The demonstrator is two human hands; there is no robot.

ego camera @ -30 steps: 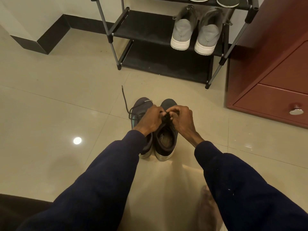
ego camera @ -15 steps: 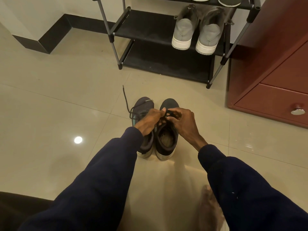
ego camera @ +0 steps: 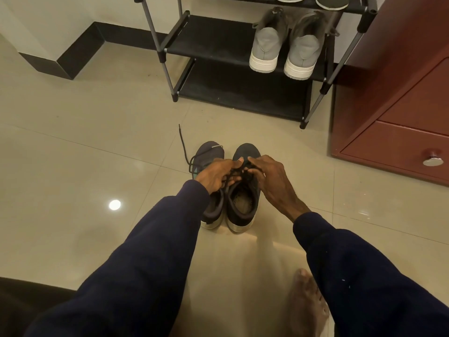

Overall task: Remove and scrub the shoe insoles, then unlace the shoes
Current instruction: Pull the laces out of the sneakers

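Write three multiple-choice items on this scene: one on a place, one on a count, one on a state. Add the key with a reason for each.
1. Where does the grey pair of shoes stand?
A. on top of the cabinet
B. inside a drawer
C. on a shelf of the shoe rack

2. How many dark shoes stand on the floor?
A. one
B. two
C. four

3. What are the left hand and right hand doing?
A. pinching the laces of the right-side dark shoe
B. lying flat on the floor
C. holding a brush

Key:
1 C, the pair sits heels-out on the rack's middle shelf.
2 B, two stand side by side on the tiles.
3 A, the fingers of both hands curl round the laces over that shoe's opening.
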